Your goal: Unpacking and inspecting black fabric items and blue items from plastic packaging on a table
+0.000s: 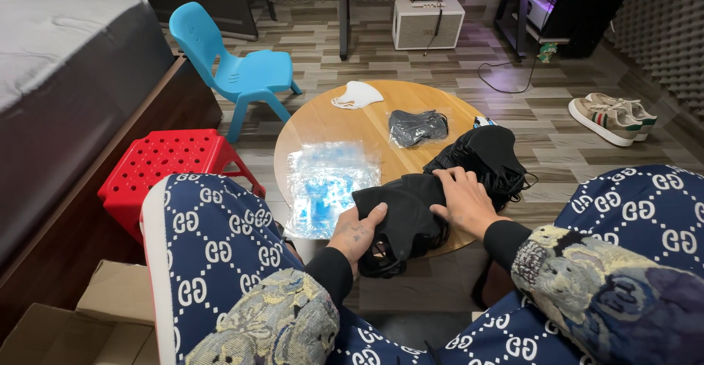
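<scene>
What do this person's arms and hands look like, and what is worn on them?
Both hands are bare, with no gloves. The left hand has dark tattoo markings on its back; the right hand shows no markings that I can make out. Each forearm wears a snug black cuff, under a wider woven sleeve patterned in blue, cream and yellow.
</scene>
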